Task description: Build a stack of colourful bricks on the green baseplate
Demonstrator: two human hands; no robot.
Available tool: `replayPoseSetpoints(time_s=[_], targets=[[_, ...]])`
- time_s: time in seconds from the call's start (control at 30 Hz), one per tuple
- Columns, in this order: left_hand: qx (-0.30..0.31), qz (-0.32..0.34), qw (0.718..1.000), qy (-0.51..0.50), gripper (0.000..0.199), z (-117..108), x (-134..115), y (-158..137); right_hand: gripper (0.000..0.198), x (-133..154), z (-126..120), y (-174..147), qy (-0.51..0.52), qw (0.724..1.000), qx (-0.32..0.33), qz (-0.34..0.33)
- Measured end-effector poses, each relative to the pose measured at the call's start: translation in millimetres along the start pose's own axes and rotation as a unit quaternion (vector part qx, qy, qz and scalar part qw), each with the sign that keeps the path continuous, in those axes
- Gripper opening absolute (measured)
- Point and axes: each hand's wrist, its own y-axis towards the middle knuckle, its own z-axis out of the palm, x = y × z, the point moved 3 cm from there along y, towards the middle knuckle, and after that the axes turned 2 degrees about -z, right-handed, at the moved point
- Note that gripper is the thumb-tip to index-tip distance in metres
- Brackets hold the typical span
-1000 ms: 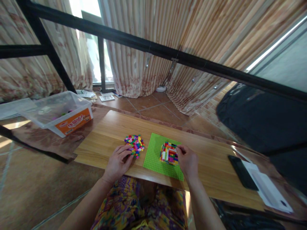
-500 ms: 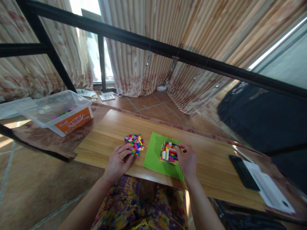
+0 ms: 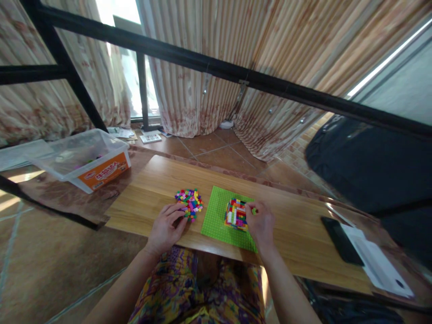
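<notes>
A small block structure point(image 3: 235, 215) of red, white, yellow and other toy bricks stands on a green baseplate point(image 3: 210, 220). My right hand point(image 3: 262, 225) is at the structure's right side, its thumb and index finger pinched together at the upper edge. Whatever sits between those fingertips is too small to make out. A heap of loose colourful bricks point(image 3: 192, 202) lies left of the plate. At the near left edge of that heap rests my left hand point(image 3: 168, 226), fingers loosely curved and thumb apart, with no brick visibly held.
Everything lies on a narrow wooden table point(image 3: 148, 189). A clear plastic box point(image 3: 104, 173) with an orange label stands beyond its left end. Toward the right end are a black phone point(image 3: 340, 240) and a white object point(image 3: 374, 261). A dark metal bar point(image 3: 216, 67) crosses beyond the table.
My right hand has shifted very slightly at the structure's right side, its fingers curling in a little more. The left hand stays in place beside the heap.
</notes>
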Motion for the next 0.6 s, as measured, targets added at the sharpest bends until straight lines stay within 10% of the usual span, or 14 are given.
replayPoseSetpoints(time_s=[0.4, 0.6], targets=[[0.001, -0.011, 1.000, -0.015, 0.011, 1.4, 2.4, -2.2, 0.027, 16.7, -0.8, -16.2, 0.078, 0.996, -0.035, -0.001], [0.001, -0.016, 1.000, -0.025, 0.010, 0.0, 0.0, -2.7, 0.024, 89.4, 16.6, -44.5, 0.213, 0.969, 0.115, -0.050]])
